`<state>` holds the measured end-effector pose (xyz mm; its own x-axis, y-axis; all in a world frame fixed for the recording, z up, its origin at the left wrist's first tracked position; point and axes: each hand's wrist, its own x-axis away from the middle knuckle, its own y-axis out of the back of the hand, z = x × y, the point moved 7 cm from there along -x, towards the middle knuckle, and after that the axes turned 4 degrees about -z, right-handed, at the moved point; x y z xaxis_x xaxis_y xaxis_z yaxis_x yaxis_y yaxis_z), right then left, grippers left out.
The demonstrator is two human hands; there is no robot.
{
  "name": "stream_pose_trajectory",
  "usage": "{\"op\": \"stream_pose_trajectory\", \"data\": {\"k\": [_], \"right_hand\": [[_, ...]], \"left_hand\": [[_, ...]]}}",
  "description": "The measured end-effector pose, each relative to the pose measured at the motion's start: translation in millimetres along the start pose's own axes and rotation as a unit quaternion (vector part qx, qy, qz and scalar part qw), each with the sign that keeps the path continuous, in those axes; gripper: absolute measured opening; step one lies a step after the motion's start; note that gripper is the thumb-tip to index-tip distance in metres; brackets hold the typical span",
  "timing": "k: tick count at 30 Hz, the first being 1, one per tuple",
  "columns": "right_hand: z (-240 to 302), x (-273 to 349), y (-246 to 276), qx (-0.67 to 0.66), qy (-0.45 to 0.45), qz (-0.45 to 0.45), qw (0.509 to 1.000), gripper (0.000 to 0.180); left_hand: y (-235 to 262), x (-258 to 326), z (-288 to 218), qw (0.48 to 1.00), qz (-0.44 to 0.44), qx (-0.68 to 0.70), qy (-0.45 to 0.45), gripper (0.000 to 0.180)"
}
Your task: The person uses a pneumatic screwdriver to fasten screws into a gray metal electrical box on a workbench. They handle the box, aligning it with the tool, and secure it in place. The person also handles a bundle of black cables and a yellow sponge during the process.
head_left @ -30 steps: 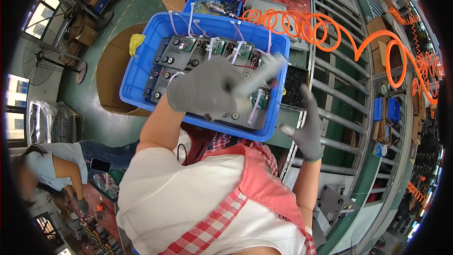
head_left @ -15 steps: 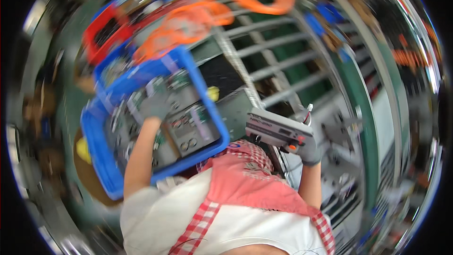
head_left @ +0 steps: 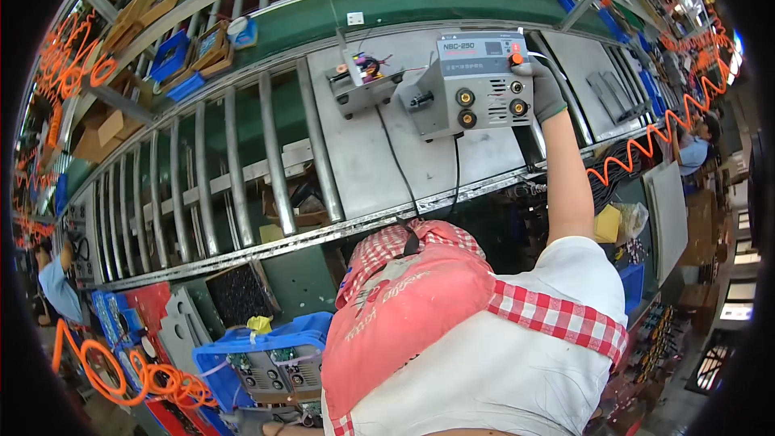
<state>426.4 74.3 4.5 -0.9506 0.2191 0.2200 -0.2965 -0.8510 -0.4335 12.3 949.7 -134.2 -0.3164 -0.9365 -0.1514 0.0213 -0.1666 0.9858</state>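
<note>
My right hand (head_left: 544,90), in a grey glove, grips the right end of a grey control panel (head_left: 476,55) beside its orange knob. The panel meets the top of a lower front panel (head_left: 494,103) with round sockets, on a metal welding machine casing (head_left: 430,105). My left hand (head_left: 242,420), also gloved in grey, is low at the bottom edge by the blue tub (head_left: 211,363); its fingers are too hidden to read. Socketed front panels (head_left: 273,378) and green circuit boards lie in that tub.
The casing rests on a pale board (head_left: 363,173) over a roller conveyor (head_left: 202,182). An open metal unit with wires (head_left: 363,81) stands left of it. Orange coiled hoses (head_left: 133,375) lie lower left; another coiled hose (head_left: 638,153) hangs right. Other people work at the far edges.
My view has turned from the tub to the conveyor. The control panel in my right hand has come up against the welding machine's front. My left hand is now mostly out of view near the tub.
</note>
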Motion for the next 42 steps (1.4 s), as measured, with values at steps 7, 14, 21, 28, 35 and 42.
{"op": "stream_pose_trajectory", "data": {"k": [7,14,21,28,35,42], "right_hand": [[-33.7,-33.2,17.7,0.022,-0.084,0.012,0.996,0.038],[-41.5,-79.3,10.2,0.173,-0.039,0.032,0.984,0.029],[-0.5,-68.2,11.4,0.742,-0.142,0.038,0.654,0.061],[15.0,31.0,-142.4,0.480,0.163,0.465,0.726,0.076],[2.2,30.8,-201.9,0.125,-0.100,0.454,0.876,0.078],[-31.6,-101.0,-210.8,0.033,0.003,0.258,0.966,0.082]], "left_hand": [[22.7,83.7,-95.7,0.982,-0.006,0.176,-0.063,0.063],[119.5,119.3,-201.1,0.899,-0.010,0.414,-0.145,0.050],[275.7,160.7,-289.5,0.751,-0.038,0.583,-0.307,0.041],[349.7,248.2,-414.1,0.537,0.189,0.644,-0.512,0.035],[318.5,278.7,-544.1,0.336,0.485,0.785,-0.190,0.043],[244.3,271.6,-653.3,0.506,0.411,0.650,-0.389,0.038]]}}
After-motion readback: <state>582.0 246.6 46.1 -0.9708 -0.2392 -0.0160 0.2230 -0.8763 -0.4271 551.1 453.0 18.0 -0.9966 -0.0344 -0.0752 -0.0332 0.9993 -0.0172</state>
